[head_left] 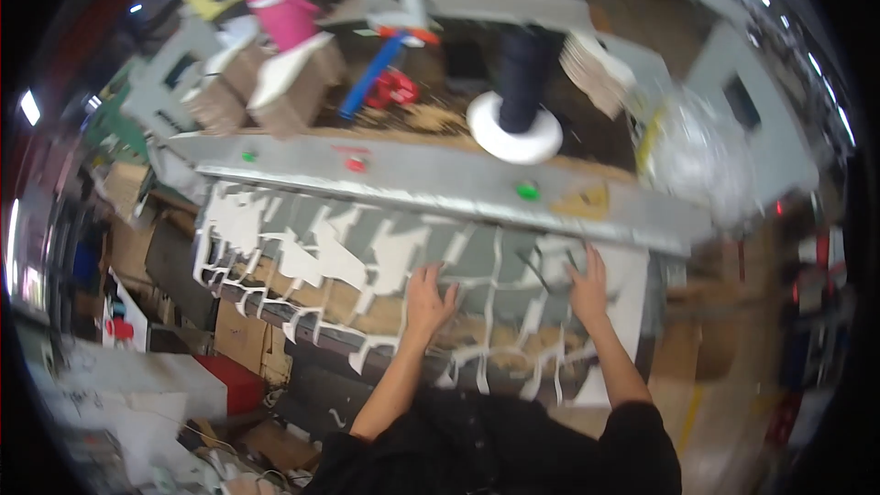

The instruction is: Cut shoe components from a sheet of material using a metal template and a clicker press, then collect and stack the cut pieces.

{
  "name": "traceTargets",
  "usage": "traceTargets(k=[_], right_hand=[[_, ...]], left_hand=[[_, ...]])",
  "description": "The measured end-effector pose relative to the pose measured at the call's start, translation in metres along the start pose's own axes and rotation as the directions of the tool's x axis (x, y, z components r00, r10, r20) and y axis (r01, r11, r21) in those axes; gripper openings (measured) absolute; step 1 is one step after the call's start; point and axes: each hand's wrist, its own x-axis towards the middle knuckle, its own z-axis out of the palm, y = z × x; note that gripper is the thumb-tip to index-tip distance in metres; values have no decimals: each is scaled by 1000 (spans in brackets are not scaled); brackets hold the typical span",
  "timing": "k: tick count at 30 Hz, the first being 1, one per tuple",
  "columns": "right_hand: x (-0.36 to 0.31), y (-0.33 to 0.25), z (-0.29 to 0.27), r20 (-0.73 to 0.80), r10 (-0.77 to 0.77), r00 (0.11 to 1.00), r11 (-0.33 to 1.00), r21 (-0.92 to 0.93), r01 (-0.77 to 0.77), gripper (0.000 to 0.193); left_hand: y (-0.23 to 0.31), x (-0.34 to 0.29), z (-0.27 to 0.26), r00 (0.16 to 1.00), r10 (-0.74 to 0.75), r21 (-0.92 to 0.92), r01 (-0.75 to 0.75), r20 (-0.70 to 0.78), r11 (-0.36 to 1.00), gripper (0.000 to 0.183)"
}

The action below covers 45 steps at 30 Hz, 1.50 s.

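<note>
A white sheet (399, 252), cut through into a web of strips and openings, lies across the grey and brown work surface. Over its middle is my left hand (429, 302), fingers apart, with nothing I can make out in it. Farther right, my right hand (588, 291) reaches forward, its thumb and fingers around one edge of a thin dark-edged cutting die (533, 270). The die stands on the sheet just left of that hand; blur hides its full outline. An uncut white stretch of the sheet (628, 298) lies right of my right hand.
A metal beam (440, 185) with green and red buttons crosses beyond the sheet. On the ledge behind stand a dark thread cone on a white disc (515, 142), stacks of cut pieces (298, 82), a pink bucket (282, 14), a blue-handled tool (371, 76) and a clear plastic bag (701, 156).
</note>
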Motion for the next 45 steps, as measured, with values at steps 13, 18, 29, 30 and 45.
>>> traceTargets(k=[13, 18, 29, 30, 45], right_hand=[[-40, -35, 42, -191, 416, 889, 901, 221, -374, 41], [-25, 51, 26, -22, 295, 955, 842, 478, -249, 32], [-22, 39, 33, -148, 169, 974, 934, 339, -111, 36], [-23, 40, 33, -139, 181, 974, 931, 344, -124, 36], [-22, 52, 47, -133, 56, 990, 967, 255, -20, 35]], left_hand=[[96, 58, 158, 927, 346, -162, -323, 146, 932, 72], [92, 23, 166, 963, 238, -254, -200, 129, 946, 30], [88, -15, 171, 988, 128, -245, -145, -85, 959, 24], [84, -17, 173, 989, 132, -251, -145, -70, 957, 26], [78, -17, 177, 975, 160, -270, -197, -154, 942, 24]])
